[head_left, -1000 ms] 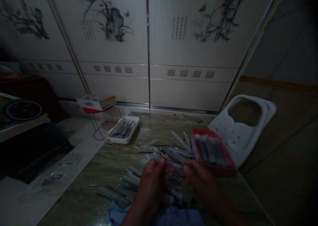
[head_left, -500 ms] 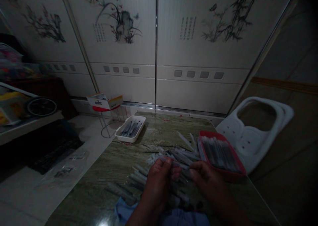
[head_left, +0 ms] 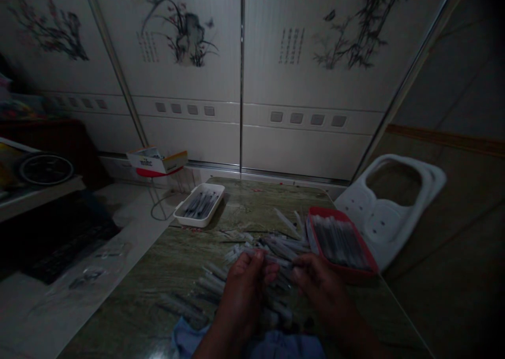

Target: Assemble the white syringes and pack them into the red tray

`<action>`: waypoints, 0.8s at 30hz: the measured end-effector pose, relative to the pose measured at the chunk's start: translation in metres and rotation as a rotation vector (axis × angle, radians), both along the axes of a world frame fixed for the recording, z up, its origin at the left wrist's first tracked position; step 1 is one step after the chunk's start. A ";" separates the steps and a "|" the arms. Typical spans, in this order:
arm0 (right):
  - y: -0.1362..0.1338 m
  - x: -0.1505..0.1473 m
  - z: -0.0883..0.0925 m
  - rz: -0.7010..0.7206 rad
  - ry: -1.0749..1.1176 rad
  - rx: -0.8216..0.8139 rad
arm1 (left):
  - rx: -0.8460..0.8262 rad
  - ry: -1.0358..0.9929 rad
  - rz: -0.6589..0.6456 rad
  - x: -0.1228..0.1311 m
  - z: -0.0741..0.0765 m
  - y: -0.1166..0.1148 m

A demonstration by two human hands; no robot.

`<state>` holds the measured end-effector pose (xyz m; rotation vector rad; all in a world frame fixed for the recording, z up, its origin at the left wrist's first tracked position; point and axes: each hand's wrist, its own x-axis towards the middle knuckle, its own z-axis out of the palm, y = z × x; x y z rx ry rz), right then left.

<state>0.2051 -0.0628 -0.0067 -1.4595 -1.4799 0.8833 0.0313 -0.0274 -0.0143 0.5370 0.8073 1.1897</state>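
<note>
Both my hands meet over a heap of pale thin tubes (head_left: 272, 248) scattered on a green marbled table (head_left: 177, 275). My left hand (head_left: 242, 290) has its fingers curled and pinched on one of these tubes. My right hand (head_left: 315, 285) faces it, fingertips closed on the same or a neighbouring tube; the dim light hides which. A red tray (head_left: 339, 240) packed with more tubes lies just right of my right hand. A white tray (head_left: 199, 205) with dark sticks in it sits at the table's far left corner.
White plastic seat-like mouldings (head_left: 390, 206) lean against the wall right of the table. A small printed box (head_left: 155, 161) stands on the floor by the painted sliding doors (head_left: 240, 75). A wheel (head_left: 43, 168) and clutter lie at the left. Blue cloth (head_left: 252, 343) is at my lap.
My hands stay together on the tubes with only small finger shifts. The view swung right and then back left.
</note>
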 end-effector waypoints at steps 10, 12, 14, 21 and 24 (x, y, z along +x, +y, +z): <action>-0.001 0.002 -0.003 0.030 0.059 -0.096 | 0.026 0.003 -0.045 0.001 0.003 -0.002; 0.000 0.001 -0.001 0.032 0.056 -0.075 | 0.006 0.011 -0.018 0.002 0.006 -0.002; 0.000 0.001 0.001 0.034 0.033 -0.042 | -0.022 0.016 -0.002 0.002 0.008 -0.002; -0.003 0.001 0.000 0.076 0.040 -0.045 | 0.015 0.000 -0.058 0.002 0.009 -0.002; -0.003 0.001 -0.002 0.078 0.106 -0.104 | 0.023 -0.001 -0.077 0.001 0.008 -0.004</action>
